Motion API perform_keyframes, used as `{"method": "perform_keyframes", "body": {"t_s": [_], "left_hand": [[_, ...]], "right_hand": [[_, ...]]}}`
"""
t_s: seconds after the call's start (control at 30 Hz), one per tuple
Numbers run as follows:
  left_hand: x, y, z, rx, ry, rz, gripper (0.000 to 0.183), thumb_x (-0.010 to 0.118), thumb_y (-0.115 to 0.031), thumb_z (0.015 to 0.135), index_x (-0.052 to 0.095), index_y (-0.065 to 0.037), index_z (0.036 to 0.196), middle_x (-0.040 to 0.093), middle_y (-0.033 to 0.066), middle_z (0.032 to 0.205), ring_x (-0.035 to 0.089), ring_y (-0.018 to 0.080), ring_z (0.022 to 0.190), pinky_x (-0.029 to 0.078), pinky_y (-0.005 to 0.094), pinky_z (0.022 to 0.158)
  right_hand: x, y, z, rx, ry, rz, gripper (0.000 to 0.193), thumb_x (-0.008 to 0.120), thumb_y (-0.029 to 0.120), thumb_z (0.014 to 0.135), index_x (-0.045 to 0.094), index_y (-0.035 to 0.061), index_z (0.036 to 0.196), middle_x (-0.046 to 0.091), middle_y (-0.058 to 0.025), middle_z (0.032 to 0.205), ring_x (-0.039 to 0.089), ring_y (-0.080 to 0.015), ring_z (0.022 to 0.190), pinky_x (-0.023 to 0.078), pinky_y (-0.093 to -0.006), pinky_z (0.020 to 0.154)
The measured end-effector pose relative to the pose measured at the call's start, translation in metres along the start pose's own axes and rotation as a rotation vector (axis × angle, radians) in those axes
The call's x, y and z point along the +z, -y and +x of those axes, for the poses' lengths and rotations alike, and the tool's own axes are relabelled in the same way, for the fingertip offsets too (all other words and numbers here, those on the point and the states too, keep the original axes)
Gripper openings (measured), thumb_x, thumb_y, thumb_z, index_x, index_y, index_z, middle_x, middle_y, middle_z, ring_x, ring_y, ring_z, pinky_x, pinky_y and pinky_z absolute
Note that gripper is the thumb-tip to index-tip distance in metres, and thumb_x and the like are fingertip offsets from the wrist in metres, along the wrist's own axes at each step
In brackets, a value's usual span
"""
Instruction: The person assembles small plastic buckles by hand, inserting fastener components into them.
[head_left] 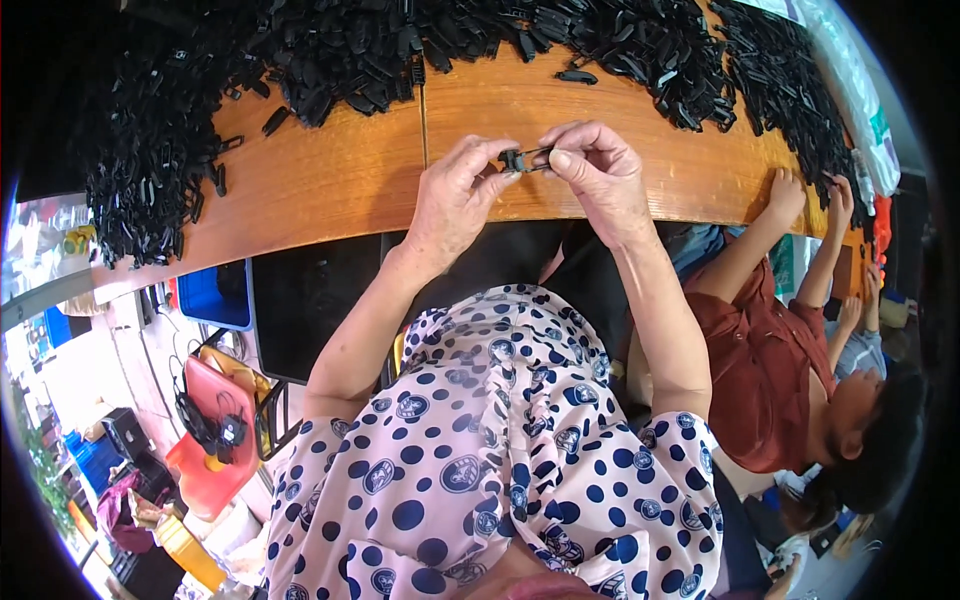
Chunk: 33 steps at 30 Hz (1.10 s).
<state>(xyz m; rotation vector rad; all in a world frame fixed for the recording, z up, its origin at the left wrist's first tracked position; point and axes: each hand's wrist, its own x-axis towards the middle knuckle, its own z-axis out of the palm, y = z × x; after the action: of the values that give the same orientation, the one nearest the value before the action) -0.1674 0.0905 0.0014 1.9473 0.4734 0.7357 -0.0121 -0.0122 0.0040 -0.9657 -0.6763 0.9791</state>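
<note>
Just above the near edge of the wooden table, both hands meet at a small black plastic piece (513, 160). My left hand (452, 205) pinches its blocky end between thumb and fingers. My right hand (605, 188) grips the thinner, slotted end, thumb on top and fingers curled behind. Whether this is one part or two parts joined cannot be told, as the fingertips cover both ends. Beyond my hands lies a long heap of similar black plastic parts (350, 55), and one loose part (576, 77) sits apart from it on the wood.
The heap spreads along the far side and left end of the wooden table (330, 170). A co-worker in a dark red shirt (750, 370) works on my right, hands at the table. Left of me stand a blue bin (215, 295) and a red chair (215, 430) with black items on it.
</note>
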Motion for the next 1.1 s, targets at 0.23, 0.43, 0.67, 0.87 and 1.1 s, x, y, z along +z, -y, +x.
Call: {"method": "perform_keyframes", "body": {"t_s": [0.23,0.43,0.67,0.87,1.1], "left_hand": [[0.002,-0.015,-0.006,0.03,0.034,0.083,0.026,0.066,-0.005,0.08,0.061,-0.004,0.105,0.058,0.0085,0.086,0.059,0.0182,0.075,0.047,0.0267,0.065],[0.003,-0.015,-0.013,0.1,0.087,0.198,0.027,0.067,-0.005,0.076,0.061,-0.005,0.102,0.06,0.0091,0.09,0.061,0.0233,0.079,0.05,0.0308,0.067],[-0.003,-0.018,-0.023,0.308,0.243,0.424,0.025,0.067,-0.008,0.073,0.06,-0.006,0.096,0.06,0.0083,0.088,0.059,0.0247,0.082,0.049,0.0332,0.067],[-0.004,-0.026,-0.034,0.243,0.379,0.435,0.023,0.067,-0.006,0.073,0.058,-0.003,0.094,0.058,0.0101,0.082,0.058,0.0274,0.076,0.048,0.0352,0.064],[-0.006,-0.023,-0.052,0.145,0.568,0.318,0.02,0.066,-0.01,0.076,0.058,-0.002,0.092,0.056,0.0115,0.078,0.057,0.0274,0.072,0.047,0.0371,0.062]], "right_hand": [[-0.003,0.003,-0.015,0.053,-0.074,0.054,0.009,0.066,0.002,0.082,0.06,0.0018,0.089,0.062,-0.0102,0.097,0.06,-0.0131,0.082,0.051,-0.0258,0.075],[-0.001,0.009,-0.028,0.2,-0.125,-0.009,0.013,0.068,0.006,0.081,0.061,0.0028,0.091,0.061,-0.0056,0.09,0.059,-0.0105,0.078,0.05,-0.0229,0.067],[-0.008,0.017,-0.036,0.491,0.071,-0.286,0.016,0.071,0.014,0.08,0.059,0.0056,0.088,0.058,0.0006,0.072,0.056,-0.0073,0.062,0.043,-0.0185,0.051],[-0.012,0.009,-0.047,0.688,0.166,-0.299,0.017,0.069,0.018,0.082,0.058,0.0055,0.086,0.062,-0.0036,0.069,0.058,-0.0076,0.059,0.04,-0.018,0.047],[-0.019,-0.019,-0.074,1.012,0.152,0.132,0.018,0.071,0.02,0.08,0.059,0.0058,0.083,0.064,-0.0056,0.075,0.066,-0.014,0.067,0.04,-0.0175,0.042]]}}
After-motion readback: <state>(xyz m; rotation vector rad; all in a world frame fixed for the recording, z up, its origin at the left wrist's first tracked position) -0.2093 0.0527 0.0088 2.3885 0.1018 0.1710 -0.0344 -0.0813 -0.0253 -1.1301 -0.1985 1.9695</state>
